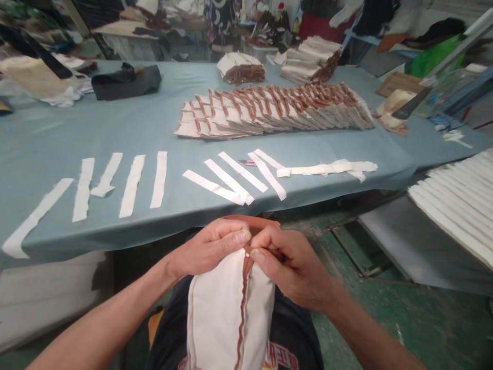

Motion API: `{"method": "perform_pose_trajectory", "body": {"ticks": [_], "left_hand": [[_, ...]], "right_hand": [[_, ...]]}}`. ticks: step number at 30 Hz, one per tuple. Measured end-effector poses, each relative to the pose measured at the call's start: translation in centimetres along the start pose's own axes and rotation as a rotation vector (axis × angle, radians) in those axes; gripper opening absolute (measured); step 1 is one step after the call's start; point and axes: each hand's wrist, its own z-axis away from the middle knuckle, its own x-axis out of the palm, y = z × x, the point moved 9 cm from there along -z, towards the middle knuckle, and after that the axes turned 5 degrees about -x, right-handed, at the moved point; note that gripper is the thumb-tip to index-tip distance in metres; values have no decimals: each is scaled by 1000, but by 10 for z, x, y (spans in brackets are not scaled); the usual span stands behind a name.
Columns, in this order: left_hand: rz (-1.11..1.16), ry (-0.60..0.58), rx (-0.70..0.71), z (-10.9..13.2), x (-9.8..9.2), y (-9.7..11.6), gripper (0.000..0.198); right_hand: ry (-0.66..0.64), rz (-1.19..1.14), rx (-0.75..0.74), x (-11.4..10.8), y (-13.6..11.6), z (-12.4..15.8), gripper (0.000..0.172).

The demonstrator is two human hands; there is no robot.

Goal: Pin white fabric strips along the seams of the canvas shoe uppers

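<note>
Here we go, and the white cloth piece (217, 313) is sitting at six o'clock, lying over the person's dark-clothed lap (300, 334), its brown seam (242, 308) running lengthwise. The left hand (211, 247) is pinching the far end on the eleven o'clock side of the seam, thumb on top, while the right hand (295, 264) is gripping the same end from the one o'clock side, thumb and curled fingers clamping the brown edge! Beyond, the blue-grey counter (115, 123) is stretching across: white strips (158, 180) are lying at nine o'clock, more strips (242, 172) are fanning out mid-view around a red pen (248, 163), and one long strip (327, 168) is reaching towards three. Overlapping brown-and-white pieces (269, 110) are filling twelve to one, two stacks (242, 68) are standing behind them, and a black cloth (127, 85) is lying at ten
</note>
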Motion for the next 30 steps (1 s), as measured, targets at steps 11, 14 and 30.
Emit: {"method": "perform_pose_trajectory", "body": {"ticks": [11, 14, 30], "left_hand": [[-279, -27, 54, 11, -2, 21, 52], [-488, -37, 90, 14, 4, 37, 54], [-403, -86, -211, 15, -6, 9, 58]], "right_hand": [[-185, 217, 100, -1, -7, 0, 19], [-191, 240, 135, -2, -5, -1, 19], [-150, 379, 175, -1, 2, 0, 19]]}}
